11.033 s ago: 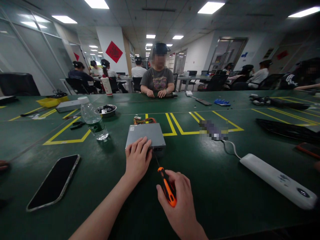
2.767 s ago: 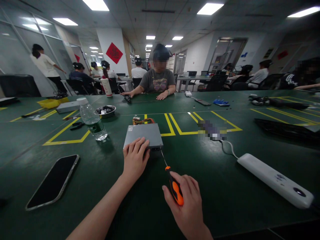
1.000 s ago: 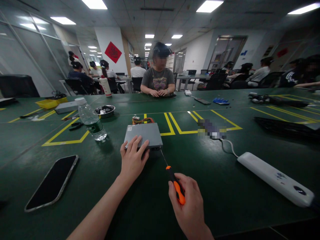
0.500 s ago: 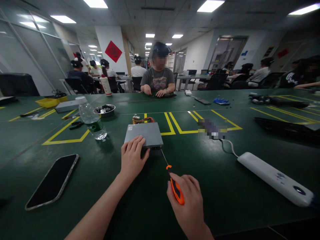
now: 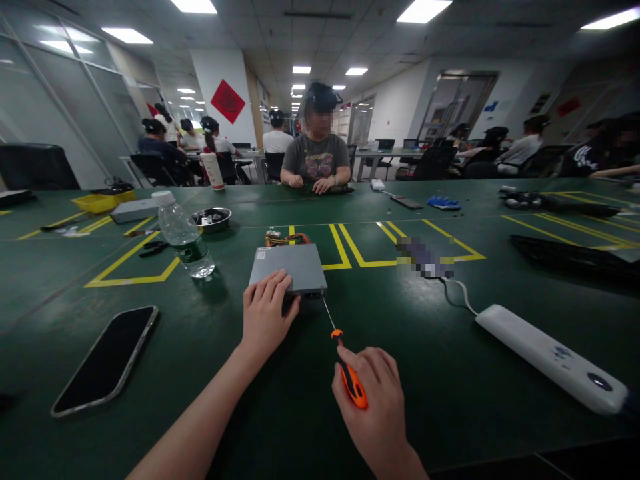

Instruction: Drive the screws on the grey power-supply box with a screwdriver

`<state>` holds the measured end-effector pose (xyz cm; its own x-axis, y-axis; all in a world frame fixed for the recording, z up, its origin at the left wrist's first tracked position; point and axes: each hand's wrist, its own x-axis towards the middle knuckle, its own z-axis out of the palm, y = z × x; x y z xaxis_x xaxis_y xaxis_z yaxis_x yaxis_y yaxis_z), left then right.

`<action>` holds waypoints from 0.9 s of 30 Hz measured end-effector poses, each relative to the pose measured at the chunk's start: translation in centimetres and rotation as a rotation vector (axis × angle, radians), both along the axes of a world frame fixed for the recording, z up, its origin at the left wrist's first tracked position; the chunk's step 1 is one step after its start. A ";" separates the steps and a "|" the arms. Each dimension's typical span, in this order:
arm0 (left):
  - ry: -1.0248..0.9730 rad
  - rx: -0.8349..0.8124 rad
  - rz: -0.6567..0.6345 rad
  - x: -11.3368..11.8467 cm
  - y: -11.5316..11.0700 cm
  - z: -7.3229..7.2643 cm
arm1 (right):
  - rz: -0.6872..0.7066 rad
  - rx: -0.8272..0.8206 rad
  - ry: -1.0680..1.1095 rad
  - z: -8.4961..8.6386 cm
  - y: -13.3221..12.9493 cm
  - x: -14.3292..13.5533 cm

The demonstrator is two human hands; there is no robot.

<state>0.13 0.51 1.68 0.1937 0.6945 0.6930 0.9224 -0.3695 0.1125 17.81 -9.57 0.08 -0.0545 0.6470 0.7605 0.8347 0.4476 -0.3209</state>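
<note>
A grey metal box (image 5: 300,263) with a bundle of coloured wires (image 5: 287,239) at its far side lies on the green table (image 5: 280,413). My left hand (image 5: 267,310) grips its near left part, fingers on top and thumb at the front face. My right hand (image 5: 375,393) is closed around the orange and black handle of a screwdriver (image 5: 354,383). The shaft points up and left, and its tip is at the box's near right corner. Whether the tip sits in a screw is too small to tell.
A water bottle (image 5: 185,237) stands left of the box, near a metal bowl (image 5: 213,220). A phone (image 5: 106,360) lies at the left, a white elongated device (image 5: 550,357) at the right. Across the table sits a person (image 5: 316,160).
The screwdriver handle has turned slightly in my right hand, which has shifted very little. My left hand and the box look unchanged.
</note>
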 end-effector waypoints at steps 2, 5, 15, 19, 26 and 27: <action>-0.005 0.003 -0.004 0.0 0.0 0.0 | -0.001 -0.018 0.030 0.1 0.0 0.0; -0.006 0.001 -0.004 0.0 0.0 0.0 | -0.003 -0.036 0.101 0.3 0.0 0.0; 0.001 0.000 0.002 -0.1 0.0 -0.2 | 0.022 0.005 -0.032 -0.3 0.1 -0.5; 0.003 0.001 0.005 0.0 0.0 -0.1 | 0.042 -0.026 0.003 -0.2 0.1 -0.4; 0.013 -0.004 0.010 -0.1 -0.1 0.0 | 0.130 0.011 0.026 0.3 -0.2 -0.1; 0.013 -0.005 0.008 -0.1 -0.1 0.0 | 0.157 0.015 0.007 0.6 -0.3 -0.1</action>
<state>0.07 0.44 1.69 0.1971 0.6992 0.6872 0.9268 -0.3615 0.1020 17.75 -9.83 0.63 -0.1490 0.6197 0.7706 0.7520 0.5771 -0.3186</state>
